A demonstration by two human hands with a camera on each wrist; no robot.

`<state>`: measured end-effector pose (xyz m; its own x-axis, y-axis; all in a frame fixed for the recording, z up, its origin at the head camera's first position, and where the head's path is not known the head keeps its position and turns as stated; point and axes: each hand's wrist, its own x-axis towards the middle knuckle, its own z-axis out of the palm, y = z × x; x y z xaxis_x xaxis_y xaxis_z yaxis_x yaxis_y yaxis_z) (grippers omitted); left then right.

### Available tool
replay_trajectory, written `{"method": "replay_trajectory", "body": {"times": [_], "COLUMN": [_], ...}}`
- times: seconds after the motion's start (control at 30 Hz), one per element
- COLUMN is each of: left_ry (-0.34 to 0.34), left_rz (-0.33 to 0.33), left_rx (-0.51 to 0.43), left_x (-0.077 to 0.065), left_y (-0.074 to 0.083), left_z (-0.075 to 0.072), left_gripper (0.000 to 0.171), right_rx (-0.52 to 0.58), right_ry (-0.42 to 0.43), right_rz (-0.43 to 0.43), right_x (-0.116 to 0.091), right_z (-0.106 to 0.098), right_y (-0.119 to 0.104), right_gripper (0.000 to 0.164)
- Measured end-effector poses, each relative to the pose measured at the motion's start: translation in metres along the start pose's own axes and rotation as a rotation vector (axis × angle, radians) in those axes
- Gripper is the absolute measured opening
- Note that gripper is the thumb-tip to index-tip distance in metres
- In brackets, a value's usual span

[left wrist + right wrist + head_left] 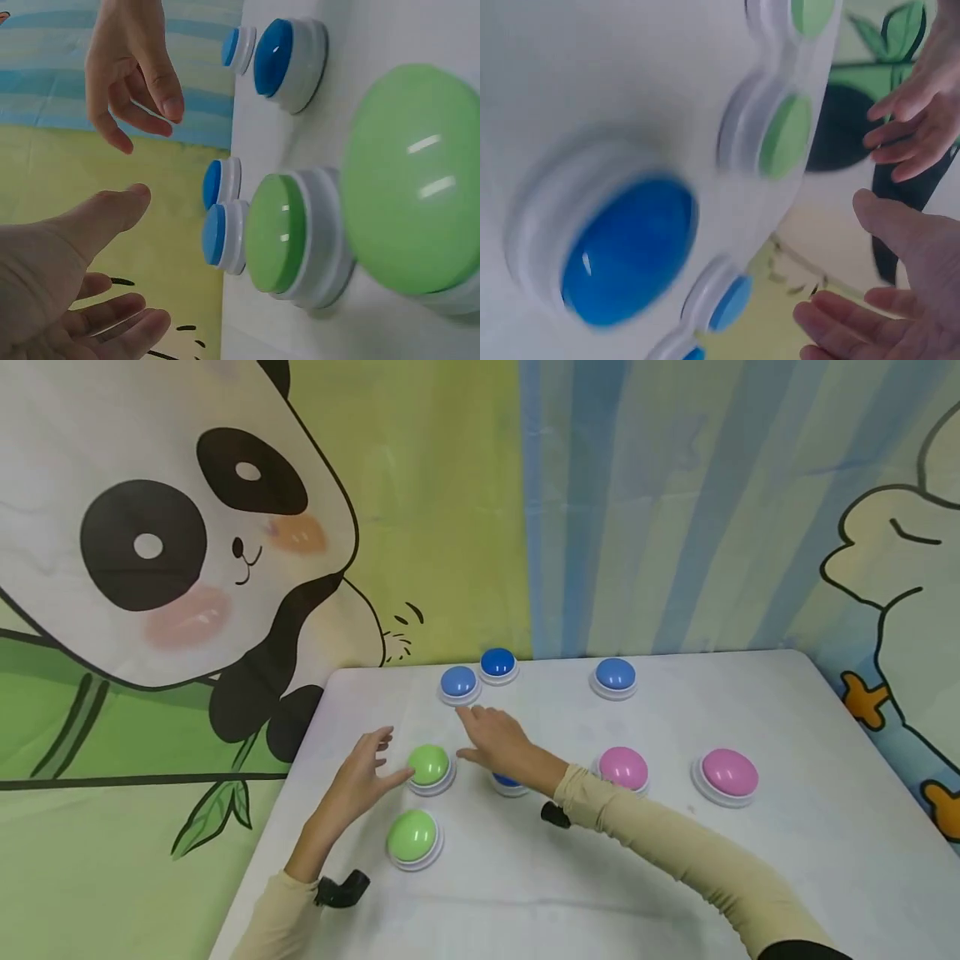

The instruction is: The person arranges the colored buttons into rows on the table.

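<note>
My left hand [358, 783] hovers over the left side of the white table, fingers loosely spread and holding nothing. Its thumb is nearest to the farther green dome button [430, 764]; a second green button [412, 836] sits closer to me. My right hand [501, 743] reaches across in the air, empty, with its fingertips just short of a light blue button [458, 682]. Beneath that wrist a darker blue button [634, 247] is partly hidden in the head view. In the left wrist view both hands are seen apart from the buttons.
Another blue button [498, 662] stands at the table's back edge, and one more blue button [615, 674] is farther right. Two pink buttons, a left one [624, 767] and a right one [729, 773], sit on the right half. A printed panda curtain [435, 510] hangs behind the table [825, 877].
</note>
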<state>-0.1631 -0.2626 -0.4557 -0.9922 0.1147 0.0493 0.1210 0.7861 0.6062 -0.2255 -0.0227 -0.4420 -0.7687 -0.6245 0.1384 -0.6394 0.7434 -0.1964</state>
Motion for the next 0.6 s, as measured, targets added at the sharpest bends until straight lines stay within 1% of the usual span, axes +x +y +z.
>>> {"method": "replay_trajectory", "body": {"times": [0.07,0.17,0.3,0.37,0.43,0.5,0.6], "left_ry": [-0.009,-0.051,-0.102,-0.129,-0.162,-0.198,-0.243], "left_rz": [0.008,0.009,0.029,0.028,0.017,0.004,-0.012], "left_rx": [-0.005,-0.001,0.028,0.035,0.030,0.032,0.062], "left_x": [0.026,0.067,0.122,0.146,0.165,0.179,0.189], "left_y": [0.002,0.001,-0.003,-0.007,-0.010,-0.013,-0.015], "left_z": [-0.003,-0.002,0.008,0.014,0.019,0.024,0.030], "left_gripper": [0.079,0.077,0.077,0.077,0.078,0.080,0.082], "right_rx": [-0.010,-0.010,0.020,0.036,0.040,0.032,0.027], "right_ry": [-0.029,-0.072,-0.140,-0.169,-0.192,-0.213,-0.230], "right_rz": [0.044,0.093,0.141,0.153,0.152,0.136,0.123], "right_x": [0.018,0.044,0.075,0.088,0.098,0.104,0.108], "right_z": [-0.005,-0.007,0.002,0.008,0.016,0.023,0.031], "right_y": [0.015,0.037,0.060,0.068,0.074,0.079,0.082], "right_gripper": [0.066,0.068,0.068,0.067,0.066,0.065,0.065]}}
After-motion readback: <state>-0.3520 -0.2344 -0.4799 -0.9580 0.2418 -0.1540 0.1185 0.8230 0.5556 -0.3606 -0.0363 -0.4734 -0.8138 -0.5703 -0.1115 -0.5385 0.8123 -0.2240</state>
